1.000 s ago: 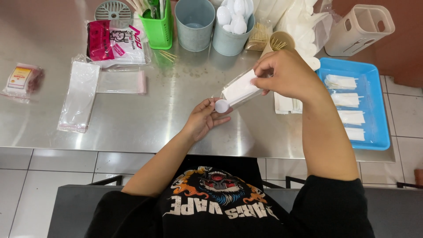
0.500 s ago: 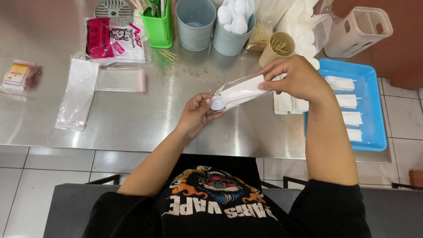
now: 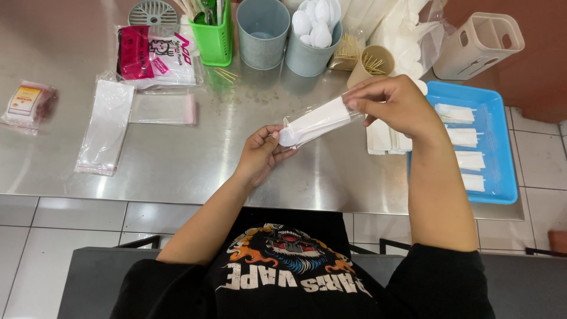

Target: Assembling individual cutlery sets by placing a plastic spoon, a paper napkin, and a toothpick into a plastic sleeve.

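Both hands hold a clear plastic sleeve (image 3: pixel 316 121) with a white plastic spoon and a folded white napkin inside, above the steel table (image 3: pixel 177 159). My left hand (image 3: pixel 263 155) grips the lower end, where the spoon's bowl sits. At the upper end my right hand (image 3: pixel 393 103) pinches the sleeve's mouth. The sleeve lies nearly level, tilted up to the right.
A blue tray (image 3: pixel 502 147) with several packed sleeves lies at the right, folded napkins (image 3: pixel 387 139) beside it. Empty sleeves (image 3: pixel 106 127) lie at the left. At the back stand a green basket (image 3: pixel 214 35), two grey cups (image 3: pixel 263 26), spoons (image 3: pixel 313 18) and a cup of toothpicks (image 3: pixel 369 65).
The sleeve has swung from a steep tilt to nearly level. My right hand has moved right and slightly down along it; the left hand stays at the spoon end.
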